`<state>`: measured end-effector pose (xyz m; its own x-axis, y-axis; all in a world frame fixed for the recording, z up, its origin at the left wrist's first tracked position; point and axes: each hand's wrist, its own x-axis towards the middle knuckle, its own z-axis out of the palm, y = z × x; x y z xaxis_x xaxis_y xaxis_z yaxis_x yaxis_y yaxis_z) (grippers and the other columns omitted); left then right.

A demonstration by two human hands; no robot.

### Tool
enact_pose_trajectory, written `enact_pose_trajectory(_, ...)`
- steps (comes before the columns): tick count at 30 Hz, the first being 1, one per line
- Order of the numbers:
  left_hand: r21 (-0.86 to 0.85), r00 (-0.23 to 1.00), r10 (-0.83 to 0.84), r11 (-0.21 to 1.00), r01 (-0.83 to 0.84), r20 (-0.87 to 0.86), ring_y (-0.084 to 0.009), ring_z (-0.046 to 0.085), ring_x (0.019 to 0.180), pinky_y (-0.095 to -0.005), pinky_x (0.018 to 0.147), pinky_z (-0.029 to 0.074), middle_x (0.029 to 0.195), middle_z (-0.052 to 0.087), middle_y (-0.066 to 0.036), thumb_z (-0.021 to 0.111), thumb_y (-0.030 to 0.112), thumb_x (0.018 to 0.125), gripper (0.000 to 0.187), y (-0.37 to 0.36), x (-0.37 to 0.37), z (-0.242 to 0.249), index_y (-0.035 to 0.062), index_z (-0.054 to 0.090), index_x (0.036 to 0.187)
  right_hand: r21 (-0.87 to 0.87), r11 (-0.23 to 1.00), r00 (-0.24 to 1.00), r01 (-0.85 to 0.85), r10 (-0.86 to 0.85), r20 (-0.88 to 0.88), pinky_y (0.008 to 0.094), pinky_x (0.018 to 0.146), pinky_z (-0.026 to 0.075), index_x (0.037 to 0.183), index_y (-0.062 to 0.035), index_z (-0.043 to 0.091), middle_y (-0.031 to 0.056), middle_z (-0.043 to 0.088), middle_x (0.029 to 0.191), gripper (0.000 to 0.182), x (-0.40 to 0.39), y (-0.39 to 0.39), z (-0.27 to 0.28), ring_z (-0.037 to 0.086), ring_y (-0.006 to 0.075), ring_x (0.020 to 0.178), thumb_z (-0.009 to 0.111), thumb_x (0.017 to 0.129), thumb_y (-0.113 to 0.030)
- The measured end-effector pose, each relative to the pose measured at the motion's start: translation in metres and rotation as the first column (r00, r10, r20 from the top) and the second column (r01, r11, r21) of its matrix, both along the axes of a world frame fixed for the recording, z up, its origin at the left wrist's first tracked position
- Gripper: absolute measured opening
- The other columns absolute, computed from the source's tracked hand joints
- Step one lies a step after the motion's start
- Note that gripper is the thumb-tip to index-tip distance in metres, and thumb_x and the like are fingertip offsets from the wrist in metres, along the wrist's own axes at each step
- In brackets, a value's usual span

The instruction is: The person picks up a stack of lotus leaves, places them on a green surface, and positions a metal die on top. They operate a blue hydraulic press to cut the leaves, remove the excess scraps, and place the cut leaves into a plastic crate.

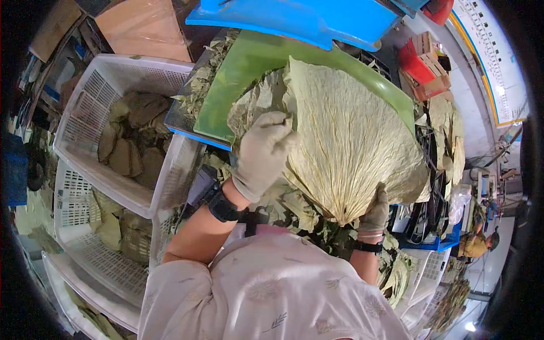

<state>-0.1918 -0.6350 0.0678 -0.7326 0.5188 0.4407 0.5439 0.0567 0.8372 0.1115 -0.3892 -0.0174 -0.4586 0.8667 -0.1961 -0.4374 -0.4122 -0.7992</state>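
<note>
A large dried leaf (345,136), pale green and fan-shaped with ribs running to a point near my body, is spread over a green board (226,90). My left hand (263,156), in a light glove, has its fingers pinched at the leaf's left edge. At the leaf's lower right, my right hand (375,215), also gloved, grips the edge, its thumb on top and the other fingers hidden beneath. More crumpled leaf (255,105) lies to the left of the big one on the board.
White plastic baskets (156,195) with dried leaves stand at the left. A blue tray (294,20) lies beyond the board. Leaf scraps (300,209) lie close to my body. A cardboard box (144,28) is at the back left. Another person (473,245) is far right.
</note>
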Motion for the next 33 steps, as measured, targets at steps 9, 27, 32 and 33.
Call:
enact_pose_trajectory(9, 0.088, 0.989, 0.139, 0.986, -0.143, 0.044, -0.0251, 0.067, 0.084, -0.0342, 0.077, 0.054, 0.090, 0.066, -0.013, 0.071, -0.001, 0.078, 0.022, 0.006, -0.007, 0.006, 0.0011, 0.065, 0.100, -0.026, 0.997, 0.996, 0.077, -0.076, 0.036, 0.0403, 0.111, 0.046, 0.133, 0.0057, 0.058, 0.0156, 0.063, 0.134, 0.037, 0.001, 0.008, -0.008, 0.060, 0.0268, 0.124, 0.052, 0.106, -0.018)
enact_pose_trajectory(27, -0.295, 0.701, 0.280, 0.760, -0.579, -0.656, -0.0275, 0.062, 0.095, -0.0419, 0.084, 0.052, 0.102, 0.062, -0.006, 0.067, 0.006, 0.080, 0.021, -0.029, -0.020, 0.023, 0.0079, 0.063, 0.101, 0.031, 0.998, 0.996, 0.049, -0.051, 0.070, 0.0382, 0.109, 0.048, 0.129, 0.0065, 0.061, 0.0152, 0.065, 0.130, 0.034, -0.002, 0.011, -0.009, 0.062, 0.0247, 0.120, 0.054, 0.105, -0.017)
enact_pose_trajectory(32, -0.656, 0.818, -0.257, 0.732, -0.184, -0.515, -0.0302, 0.063, 0.111, -0.0450, 0.090, 0.052, 0.113, 0.063, -0.010, 0.066, 0.014, 0.083, 0.015, -0.019, -0.007, 0.029, 0.0072, 0.060, 0.095, 0.039, 0.999, 0.998, -0.020, 0.018, 0.062, 0.0441, 0.106, 0.051, 0.134, 0.0022, 0.058, 0.0161, 0.062, 0.137, 0.039, -0.001, 0.006, -0.005, 0.062, 0.0292, 0.122, 0.049, 0.108, -0.025)
enact_pose_trajectory(33, -0.658, 0.848, -0.169, 0.711, -0.248, -0.503, -0.0328, 0.070, 0.098, -0.0455, 0.082, 0.056, 0.103, 0.068, -0.014, 0.070, 0.024, 0.084, 0.024, -0.013, -0.005, 0.028, 0.0048, 0.060, 0.094, 0.021, 0.999, 0.998, -0.043, 0.042, 0.046, 0.0444, 0.106, 0.050, 0.134, 0.0021, 0.058, 0.0161, 0.062, 0.137, 0.039, -0.005, 0.002, 0.002, 0.062, 0.0296, 0.123, 0.048, 0.108, -0.025)
